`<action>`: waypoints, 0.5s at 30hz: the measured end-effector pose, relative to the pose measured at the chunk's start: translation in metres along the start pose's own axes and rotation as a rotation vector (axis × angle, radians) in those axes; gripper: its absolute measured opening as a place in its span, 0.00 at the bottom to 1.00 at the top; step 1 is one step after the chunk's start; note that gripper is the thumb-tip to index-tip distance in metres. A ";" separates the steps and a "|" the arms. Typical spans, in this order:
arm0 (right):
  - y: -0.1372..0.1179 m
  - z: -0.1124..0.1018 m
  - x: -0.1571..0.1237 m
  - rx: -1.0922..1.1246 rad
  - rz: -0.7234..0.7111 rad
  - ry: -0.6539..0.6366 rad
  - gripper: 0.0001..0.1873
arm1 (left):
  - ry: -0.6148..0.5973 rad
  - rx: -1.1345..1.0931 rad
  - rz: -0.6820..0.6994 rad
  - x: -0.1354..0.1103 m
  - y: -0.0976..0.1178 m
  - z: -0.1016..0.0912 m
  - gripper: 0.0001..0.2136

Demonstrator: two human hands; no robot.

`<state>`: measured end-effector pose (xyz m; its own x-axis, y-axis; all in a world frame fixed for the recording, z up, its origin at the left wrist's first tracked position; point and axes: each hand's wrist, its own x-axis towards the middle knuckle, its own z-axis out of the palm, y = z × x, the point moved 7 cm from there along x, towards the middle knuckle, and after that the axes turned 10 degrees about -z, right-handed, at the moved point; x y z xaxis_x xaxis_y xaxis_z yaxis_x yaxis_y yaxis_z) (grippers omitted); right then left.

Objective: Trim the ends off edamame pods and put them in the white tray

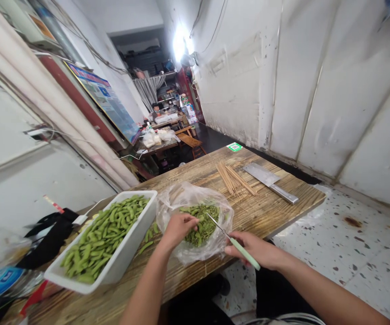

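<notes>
My right hand [249,247] is closed on scissors [245,253] with pale green handles, their metal blades pointing into a clear plastic bag [170,198]. Inside the spread bag lie green edamame pods and many small green clippings [201,232]. My left hand [180,229] reaches over the bag's near left side, fingers pinched together; whatever is between the fingertips is too small to make out. To the left, a white rectangular tub [120,266] holds a heap of edamame pods [105,239]. A few loose pods [146,247] lie on the table between tub and bag.
On the wooden table [195,174], thin bamboo skewers [234,179] and a cleaver [266,178] lie beyond the bag. A green code card [234,147] sits at the far corner. Plastic packaging [3,280] and dark items crowd the left. Another person [156,108] is at the back.
</notes>
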<state>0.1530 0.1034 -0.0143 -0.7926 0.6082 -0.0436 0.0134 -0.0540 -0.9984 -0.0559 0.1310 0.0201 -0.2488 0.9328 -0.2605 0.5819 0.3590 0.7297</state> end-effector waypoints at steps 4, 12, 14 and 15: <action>0.005 0.006 0.004 0.069 0.035 -0.037 0.21 | -0.130 -0.341 -0.087 -0.019 -0.003 0.007 0.14; -0.003 0.016 0.006 0.208 0.035 -0.074 0.23 | -0.172 -0.488 -0.096 -0.028 -0.001 0.009 0.16; -0.004 0.015 0.006 0.203 0.037 -0.071 0.23 | -0.190 -0.494 -0.095 -0.028 -0.003 0.009 0.15; -0.003 0.015 0.006 0.203 0.040 -0.071 0.23 | -0.196 -0.505 -0.099 -0.028 -0.004 0.009 0.14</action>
<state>0.1393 0.0949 -0.0110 -0.8348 0.5456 -0.0738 -0.0713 -0.2400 -0.9681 -0.0445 0.1041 0.0193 -0.1071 0.9007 -0.4211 0.1072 0.4315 0.8957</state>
